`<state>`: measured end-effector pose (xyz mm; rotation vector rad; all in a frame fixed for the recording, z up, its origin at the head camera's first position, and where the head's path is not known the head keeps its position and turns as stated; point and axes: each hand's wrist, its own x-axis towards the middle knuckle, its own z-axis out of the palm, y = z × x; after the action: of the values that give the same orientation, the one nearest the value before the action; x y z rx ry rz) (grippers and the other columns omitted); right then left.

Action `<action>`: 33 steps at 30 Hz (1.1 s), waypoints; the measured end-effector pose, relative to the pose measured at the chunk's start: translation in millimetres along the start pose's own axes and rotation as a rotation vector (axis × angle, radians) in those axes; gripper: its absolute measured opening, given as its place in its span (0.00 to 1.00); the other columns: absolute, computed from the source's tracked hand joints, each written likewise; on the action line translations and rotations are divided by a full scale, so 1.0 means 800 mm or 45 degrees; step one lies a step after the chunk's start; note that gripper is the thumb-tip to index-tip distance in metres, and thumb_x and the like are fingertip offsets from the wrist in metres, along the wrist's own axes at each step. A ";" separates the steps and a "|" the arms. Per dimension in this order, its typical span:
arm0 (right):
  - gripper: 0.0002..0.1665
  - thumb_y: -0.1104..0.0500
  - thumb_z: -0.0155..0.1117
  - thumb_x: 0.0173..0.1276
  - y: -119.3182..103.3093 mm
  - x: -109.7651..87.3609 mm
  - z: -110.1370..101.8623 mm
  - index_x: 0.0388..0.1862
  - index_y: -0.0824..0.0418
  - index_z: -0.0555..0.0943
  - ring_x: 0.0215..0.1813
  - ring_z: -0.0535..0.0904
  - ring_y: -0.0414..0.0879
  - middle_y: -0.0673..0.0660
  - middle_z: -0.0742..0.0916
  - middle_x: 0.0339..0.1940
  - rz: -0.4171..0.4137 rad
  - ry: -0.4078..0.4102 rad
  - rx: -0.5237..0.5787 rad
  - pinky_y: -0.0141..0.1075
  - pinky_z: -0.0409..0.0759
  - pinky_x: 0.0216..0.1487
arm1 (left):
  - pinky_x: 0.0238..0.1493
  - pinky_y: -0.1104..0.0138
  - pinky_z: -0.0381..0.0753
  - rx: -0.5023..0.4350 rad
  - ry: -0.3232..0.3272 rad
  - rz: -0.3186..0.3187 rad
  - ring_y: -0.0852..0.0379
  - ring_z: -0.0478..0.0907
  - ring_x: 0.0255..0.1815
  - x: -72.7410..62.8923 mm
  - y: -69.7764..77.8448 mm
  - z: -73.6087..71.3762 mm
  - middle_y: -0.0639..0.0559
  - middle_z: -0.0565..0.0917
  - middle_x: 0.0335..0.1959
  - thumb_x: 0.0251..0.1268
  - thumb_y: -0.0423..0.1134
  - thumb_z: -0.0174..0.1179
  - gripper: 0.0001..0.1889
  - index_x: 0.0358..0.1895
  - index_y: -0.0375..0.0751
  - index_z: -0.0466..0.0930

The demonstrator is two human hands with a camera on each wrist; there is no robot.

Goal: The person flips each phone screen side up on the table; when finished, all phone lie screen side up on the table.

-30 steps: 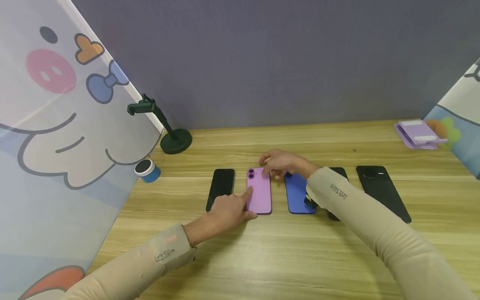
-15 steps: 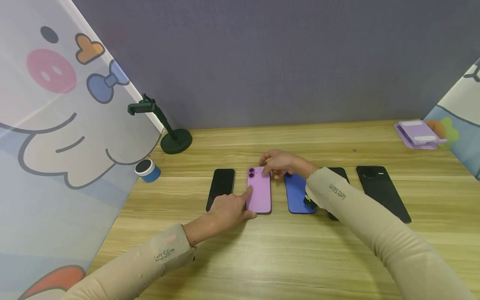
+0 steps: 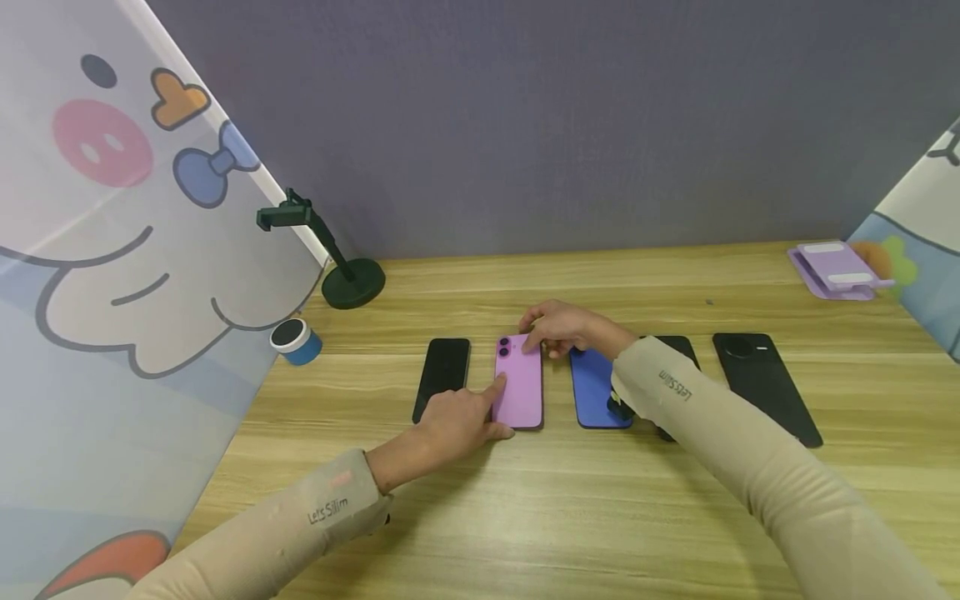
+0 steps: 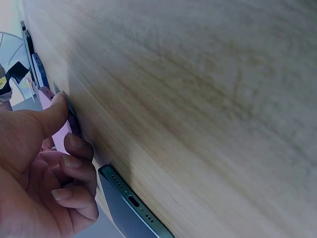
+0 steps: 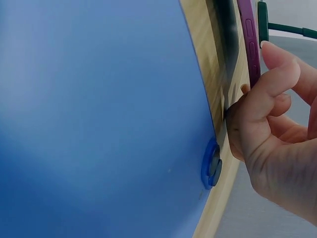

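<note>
A pink phone (image 3: 519, 392) lies back up, with its two lenses at the far left corner. My left hand (image 3: 461, 421) grips it from the near left, index finger on its back and thumb at the near edge; the other fingers are curled in the left wrist view. The right hand (image 3: 558, 327) pinches the far right corner, thumb on the back and index finger round the far edge. Left of it lies a black phone (image 3: 444, 375). A blue phone (image 3: 596, 396) lies to the right, under my right wrist; its back (image 5: 99, 109) fills much of the right wrist view.
Two more dark phones, one partly hidden (image 3: 681, 348) by my right sleeve and one fully visible (image 3: 768, 387), lie further right. A dark green stand (image 3: 354, 283) and a blue-and-white jar (image 3: 302, 343) stand left. A purple stand (image 3: 838, 271) sits at the back right.
</note>
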<state>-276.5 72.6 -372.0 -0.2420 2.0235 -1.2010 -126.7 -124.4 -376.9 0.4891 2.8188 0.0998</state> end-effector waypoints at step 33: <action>0.27 0.65 0.68 0.64 0.019 -0.019 0.012 0.64 0.61 0.79 0.17 0.69 0.39 0.57 0.79 0.40 -0.237 0.104 -0.063 0.31 0.74 0.21 | 0.16 0.66 0.57 -0.089 0.011 0.004 0.60 0.56 0.16 -0.001 -0.004 0.003 0.57 0.63 0.13 0.65 0.66 0.59 0.44 0.79 0.49 0.59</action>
<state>-256.4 82.1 -378.8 -0.4193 2.1409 -1.2934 -126.8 -127.9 -379.3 0.4786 2.8123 0.2009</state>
